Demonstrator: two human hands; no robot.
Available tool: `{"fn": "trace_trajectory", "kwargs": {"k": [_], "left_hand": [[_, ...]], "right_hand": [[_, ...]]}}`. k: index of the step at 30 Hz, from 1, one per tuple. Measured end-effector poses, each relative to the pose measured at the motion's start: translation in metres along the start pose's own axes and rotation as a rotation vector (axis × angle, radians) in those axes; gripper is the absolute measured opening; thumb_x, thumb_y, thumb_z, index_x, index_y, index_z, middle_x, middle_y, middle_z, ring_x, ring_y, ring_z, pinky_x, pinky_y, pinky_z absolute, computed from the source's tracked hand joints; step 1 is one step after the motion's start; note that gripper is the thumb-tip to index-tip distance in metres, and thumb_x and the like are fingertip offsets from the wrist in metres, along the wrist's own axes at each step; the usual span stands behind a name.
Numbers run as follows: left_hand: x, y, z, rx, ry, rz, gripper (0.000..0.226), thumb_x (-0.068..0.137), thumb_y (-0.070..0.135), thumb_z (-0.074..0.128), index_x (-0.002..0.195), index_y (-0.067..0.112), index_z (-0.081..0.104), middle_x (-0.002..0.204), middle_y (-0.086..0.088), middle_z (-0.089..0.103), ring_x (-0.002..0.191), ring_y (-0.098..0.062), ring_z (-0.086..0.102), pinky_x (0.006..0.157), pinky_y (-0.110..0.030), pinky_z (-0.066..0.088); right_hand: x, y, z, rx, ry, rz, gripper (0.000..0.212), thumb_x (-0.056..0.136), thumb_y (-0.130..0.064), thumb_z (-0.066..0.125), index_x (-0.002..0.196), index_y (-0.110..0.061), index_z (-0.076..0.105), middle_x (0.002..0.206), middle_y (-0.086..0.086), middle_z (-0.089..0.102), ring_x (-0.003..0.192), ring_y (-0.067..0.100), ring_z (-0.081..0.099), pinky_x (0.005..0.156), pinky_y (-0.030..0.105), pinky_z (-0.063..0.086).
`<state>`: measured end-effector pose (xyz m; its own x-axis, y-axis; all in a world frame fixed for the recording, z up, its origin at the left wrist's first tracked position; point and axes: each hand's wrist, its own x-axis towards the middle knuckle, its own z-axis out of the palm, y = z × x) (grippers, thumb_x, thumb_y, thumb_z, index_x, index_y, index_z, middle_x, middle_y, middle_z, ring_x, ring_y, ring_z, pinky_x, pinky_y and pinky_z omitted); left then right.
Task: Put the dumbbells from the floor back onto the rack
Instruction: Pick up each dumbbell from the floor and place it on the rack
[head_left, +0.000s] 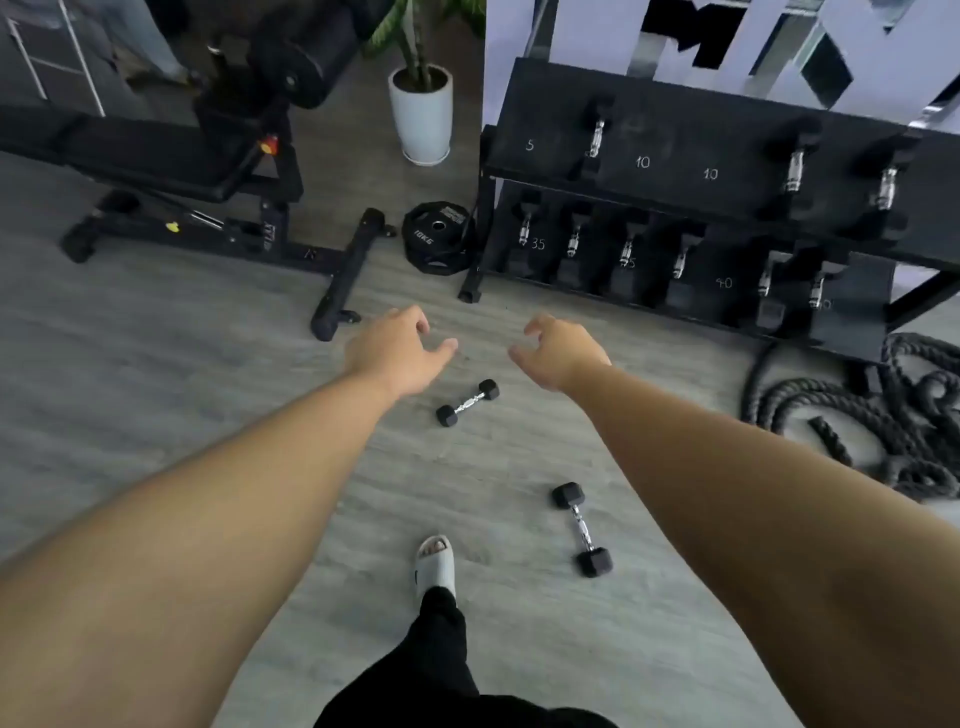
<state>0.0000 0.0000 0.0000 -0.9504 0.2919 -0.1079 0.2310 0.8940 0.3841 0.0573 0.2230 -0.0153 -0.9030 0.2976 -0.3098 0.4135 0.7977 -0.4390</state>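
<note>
Both hands reach out empty over a gym floor: our left hand (397, 351) and right hand (558, 353) hang with fingers loosely curled, gripping nothing, above and apart from the two dumbbells still to be shelved. The smaller dumbbell (467, 403) lies just below and between the hands; the larger dumbbell (582, 529) rests nearer our sandalled foot (436, 564), on the grey floor (156, 364). Beyond them stands the two-tier rack (675, 171), its top shelf chalked 5, 10 and 10, with bare stretches beside those numbers

We judge the pickup has not begun. To do it well, we would bend, close one hand around the chrome handle at its middle so the heads balance, and lift each weight singly before matching it to its marked slot; the hex heads should keep them from rolling away

What weight each floor dumbbell carries we cannot read, so which slot it belongs to is uncertain. Several rack numbers are smeared, and the rack's right end runs out of view. A bench (156, 156), a plate marked 10KG (436, 234), a potted plant (421, 111) and a coiled rope (872, 426) ring the scene
</note>
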Motion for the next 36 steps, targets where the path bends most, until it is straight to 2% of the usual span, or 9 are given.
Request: {"fn": "trace_trajectory", "kwargs": {"k": [3, 10, 13, 17, 20, 25, 28, 33, 36], "left_hand": [[0.050, -0.013, 0.011, -0.048, -0.001, -0.068, 0.047, 0.084, 0.069, 0.059, 0.105, 0.027, 0.059, 0.112, 0.007, 0.064, 0.104, -0.022, 0.061, 0.086, -0.042, 0.051], [0.137, -0.022, 0.055, -0.062, -0.128, -0.177, 0.042, 0.083, 0.068, 0.058, 0.094, 0.029, 0.051, 0.110, 0.002, 0.065, 0.103, -0.028, 0.062, 0.076, -0.037, 0.044], [0.171, -0.027, 0.083, -0.085, -0.166, -0.210, 0.043, 0.083, 0.068, 0.058, 0.097, 0.027, 0.052, 0.110, 0.001, 0.065, 0.103, -0.027, 0.063, 0.081, -0.040, 0.050], [0.219, -0.040, 0.127, -0.133, -0.199, -0.315, 0.053, 0.085, 0.065, 0.061, 0.111, 0.020, 0.061, 0.117, -0.002, 0.066, 0.108, -0.028, 0.062, 0.086, -0.042, 0.052], [0.253, -0.049, 0.163, -0.208, -0.225, -0.391, 0.055, 0.086, 0.063, 0.061, 0.113, 0.015, 0.064, 0.113, -0.004, 0.068, 0.105, -0.027, 0.064, 0.088, -0.042, 0.053], [0.308, -0.074, 0.248, -0.348, -0.187, -0.502, 0.043, 0.089, 0.056, 0.064, 0.101, 0.015, 0.067, 0.095, 0.001, 0.070, 0.100, -0.024, 0.067, 0.082, -0.033, 0.049], [0.331, -0.102, 0.314, -0.394, -0.223, -0.566, 0.045, 0.089, 0.057, 0.064, 0.105, 0.015, 0.066, 0.101, -0.002, 0.072, 0.100, -0.023, 0.067, 0.082, -0.032, 0.049], [0.364, -0.158, 0.432, -0.429, -0.273, -0.685, 0.053, 0.089, 0.058, 0.064, 0.114, 0.011, 0.065, 0.114, -0.007, 0.071, 0.109, -0.025, 0.065, 0.085, -0.031, 0.046], [0.380, -0.189, 0.502, -0.470, -0.315, -0.762, 0.060, 0.088, 0.061, 0.063, 0.124, 0.013, 0.063, 0.124, -0.007, 0.069, 0.115, -0.025, 0.062, 0.090, -0.032, 0.046]], "right_hand": [[0.048, -0.014, 0.000, -0.036, -0.034, 0.039, 0.056, 0.088, -0.053, 0.055, 0.138, -0.028, 0.054, 0.136, 0.003, 0.062, 0.100, 0.025, 0.060, 0.075, 0.035, 0.049], [0.147, -0.009, 0.024, -0.056, -0.088, 0.069, 0.053, 0.088, -0.054, 0.056, 0.135, -0.029, 0.056, 0.128, 0.001, 0.062, 0.083, 0.019, 0.056, 0.056, 0.028, 0.039], [0.195, 0.004, 0.043, -0.057, -0.153, 0.060, 0.053, 0.089, -0.053, 0.057, 0.136, -0.028, 0.056, 0.130, 0.002, 0.061, 0.090, 0.024, 0.060, 0.064, 0.032, 0.044], [0.261, 0.028, 0.072, -0.023, -0.230, 0.078, 0.052, 0.090, -0.050, 0.058, 0.136, -0.026, 0.057, 0.134, 0.005, 0.061, 0.116, 0.031, 0.060, 0.080, 0.037, 0.051], [0.309, 0.050, 0.094, -0.022, -0.309, 0.092, 0.051, 0.093, -0.047, 0.057, 0.139, -0.024, 0.056, 0.135, 0.008, 0.062, 0.120, 0.032, 0.059, 0.094, 0.043, 0.054], [0.396, 0.091, 0.153, -0.055, -0.376, 0.099, 0.054, 0.094, -0.053, 0.056, 0.139, -0.023, 0.055, 0.132, 0.007, 0.062, 0.110, 0.030, 0.063, 0.085, 0.040, 0.056], [0.444, 0.115, 0.207, -0.075, -0.406, 0.122, 0.054, 0.094, -0.055, 0.056, 0.138, -0.024, 0.056, 0.131, 0.007, 0.063, 0.107, 0.029, 0.064, 0.085, 0.041, 0.057], [0.515, 0.152, 0.315, -0.013, -0.380, 0.232, 0.047, 0.092, -0.052, 0.059, 0.130, -0.025, 0.061, 0.117, 0.004, 0.069, 0.067, 0.010, 0.058, 0.059, 0.027, 0.046], [0.548, 0.176, 0.382, 0.022, -0.415, 0.269, 0.052, 0.091, -0.055, 0.061, 0.133, -0.025, 0.061, 0.121, 0.004, 0.069, 0.078, 0.017, 0.065, 0.072, 0.034, 0.057]]}}
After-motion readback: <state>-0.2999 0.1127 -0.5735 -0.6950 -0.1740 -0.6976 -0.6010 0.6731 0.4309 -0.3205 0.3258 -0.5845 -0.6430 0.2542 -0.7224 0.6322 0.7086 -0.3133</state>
